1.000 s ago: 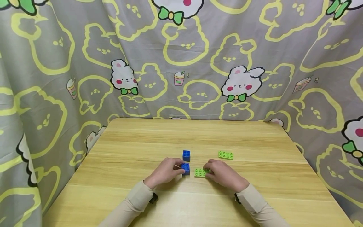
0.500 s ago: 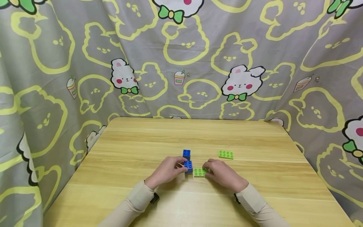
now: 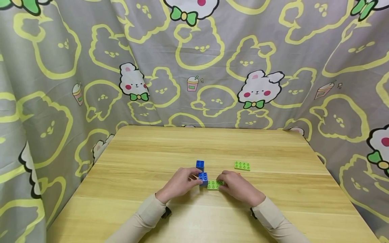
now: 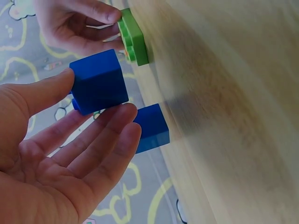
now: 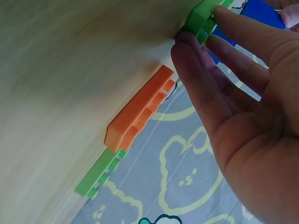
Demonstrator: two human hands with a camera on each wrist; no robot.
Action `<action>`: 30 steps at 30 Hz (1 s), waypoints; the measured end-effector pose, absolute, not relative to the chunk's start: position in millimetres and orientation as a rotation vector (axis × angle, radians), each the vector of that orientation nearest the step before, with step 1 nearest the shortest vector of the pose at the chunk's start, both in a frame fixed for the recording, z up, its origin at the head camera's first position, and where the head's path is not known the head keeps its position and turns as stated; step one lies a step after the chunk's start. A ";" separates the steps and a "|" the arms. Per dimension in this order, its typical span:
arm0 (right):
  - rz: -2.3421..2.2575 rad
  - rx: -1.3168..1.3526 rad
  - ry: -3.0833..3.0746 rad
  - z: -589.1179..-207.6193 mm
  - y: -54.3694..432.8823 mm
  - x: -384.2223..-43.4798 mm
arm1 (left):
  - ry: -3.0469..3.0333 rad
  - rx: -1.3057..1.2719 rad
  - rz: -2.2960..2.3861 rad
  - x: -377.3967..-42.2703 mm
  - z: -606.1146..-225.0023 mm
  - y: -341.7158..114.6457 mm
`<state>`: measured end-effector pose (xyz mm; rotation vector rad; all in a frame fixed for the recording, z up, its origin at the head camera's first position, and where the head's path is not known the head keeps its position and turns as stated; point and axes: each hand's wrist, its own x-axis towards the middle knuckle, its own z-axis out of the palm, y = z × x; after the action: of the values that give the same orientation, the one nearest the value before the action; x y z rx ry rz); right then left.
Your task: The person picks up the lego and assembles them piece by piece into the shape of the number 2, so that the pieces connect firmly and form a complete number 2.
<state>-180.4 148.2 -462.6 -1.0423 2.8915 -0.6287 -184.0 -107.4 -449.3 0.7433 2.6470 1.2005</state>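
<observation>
My left hand (image 3: 178,182) pinches a blue square brick (image 4: 99,84) between thumb and fingers, raised off the table with its studs facing up. Just behind it, a second blue brick (image 3: 200,164) stands on the wood. Fingers and thumb of my right hand (image 3: 240,188) grip the right end of a long light-green brick (image 3: 212,185), studs up. In the head view the held blue brick is close to the green brick's left end; whether they touch I cannot tell. The covered end of the green brick is hidden by my right fingers.
An orange brick (image 5: 140,109) lies on the table beyond my right hand, mostly hidden from the head view. Behind it is another light-green brick (image 3: 242,165). The wooden table (image 3: 152,145) ends at a patterned curtain (image 3: 170,111).
My left hand has lifted the blue brick slightly and brought it right, up to the green brick. My right hand has shifted a little left with the green brick.
</observation>
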 end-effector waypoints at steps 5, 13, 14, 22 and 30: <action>-0.648 -1.040 2.880 -463.3 147.9 -181.0 | 2.644 0.744 1.190 -184.5 -450.1 -106.2; -0.661 -1.076 2.881 -464.3 147.1 -181.5 | 2.636 0.745 1.176 -183.6 -451.8 -103.3; -0.666 -1.074 2.879 -464.2 147.0 -181.4 | 2.633 0.746 1.176 -183.4 -452.1 -102.9; -0.646 -1.070 2.875 -464.1 145.4 -180.8 | 2.616 0.780 1.153 -182.9 -457.4 -100.5; -0.658 -1.056 2.864 -462.9 144.4 -179.8 | 2.612 0.795 1.138 -183.2 -458.4 -98.8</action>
<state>-179.8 144.4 -462.9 -1.0557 2.8638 -0.6581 -183.2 -98.8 -458.4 0.7947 2.6120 1.1378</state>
